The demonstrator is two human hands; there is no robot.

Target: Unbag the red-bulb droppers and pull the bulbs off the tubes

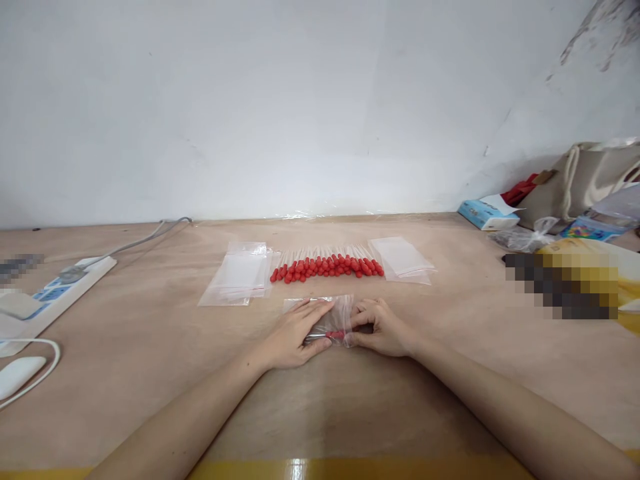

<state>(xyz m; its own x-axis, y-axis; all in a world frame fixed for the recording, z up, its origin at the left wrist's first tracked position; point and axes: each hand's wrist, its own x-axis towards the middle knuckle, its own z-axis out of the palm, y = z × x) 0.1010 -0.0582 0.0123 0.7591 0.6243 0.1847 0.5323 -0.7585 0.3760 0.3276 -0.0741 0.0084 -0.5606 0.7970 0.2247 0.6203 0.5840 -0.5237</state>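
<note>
In the head view, a clear bag (pixel 340 313) lies on the table (pixel 150 347) between the person's two hands, in front of a row of red-capped droppers (pixel 327 267). Through its plastic shows a single dropper (pixel 334 335), near the edge closest to the person; I cannot tell whether it is wholly inside. Its long axis runs roughly left to right, red cap toward the right hand (pixel 385 327) and thin stem toward the left hand (pixel 297 337), so the right fingers are nearer the cap, which lies just to their left.

The left hand rests over the bag's left part, its fingers stretched out and the thumb spread away from them, with the stem in the gap. The right fingers are curled at the bag's right end, thumb against the plastic; whether they pinch it I cannot tell.

Flat bags (pixel 240 270) lie left of the row, and more bags (pixel 400 257) to its right.
</note>
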